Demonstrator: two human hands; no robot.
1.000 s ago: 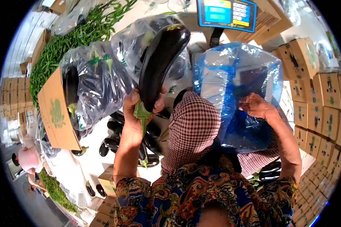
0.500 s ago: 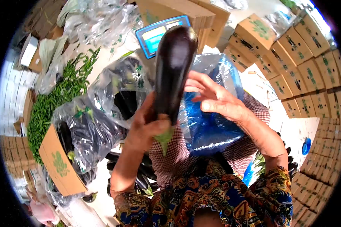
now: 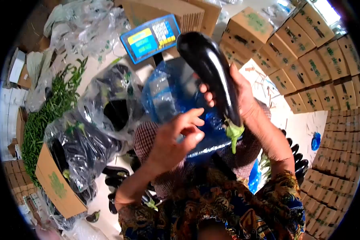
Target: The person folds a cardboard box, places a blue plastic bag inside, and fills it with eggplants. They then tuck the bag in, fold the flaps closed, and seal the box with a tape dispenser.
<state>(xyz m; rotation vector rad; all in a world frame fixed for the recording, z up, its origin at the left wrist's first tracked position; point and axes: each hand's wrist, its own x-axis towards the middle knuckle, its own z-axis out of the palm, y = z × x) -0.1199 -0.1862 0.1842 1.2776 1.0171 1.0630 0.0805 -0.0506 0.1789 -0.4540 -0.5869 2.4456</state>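
Observation:
A long, glossy dark eggplant (image 3: 210, 62) with a green stem end is in my right hand (image 3: 244, 94), whose fingers wrap round its lower half. The eggplant slants, stem toward my lap. My left hand (image 3: 176, 138) holds nothing, its fingers apart and partly curled, to the left of the eggplant. Beneath both hands lies blue plastic (image 3: 160, 94) over something in front of my knees; what it covers is partly hidden. Beyond it stands a screen (image 3: 150, 39) with a blue frame.
Clear bags of eggplants (image 3: 86, 142) lie at the left in and beside an open carton (image 3: 56, 182). Green peppers (image 3: 40, 132) are heaped farther left. Stacked cartons (image 3: 328, 60) line the right side. Loose eggplants (image 3: 302, 164) lie near my right elbow.
The eggplant has passed from my left hand to my right hand and leans the other way. My left hand has let go. The view has shifted a little to the right.

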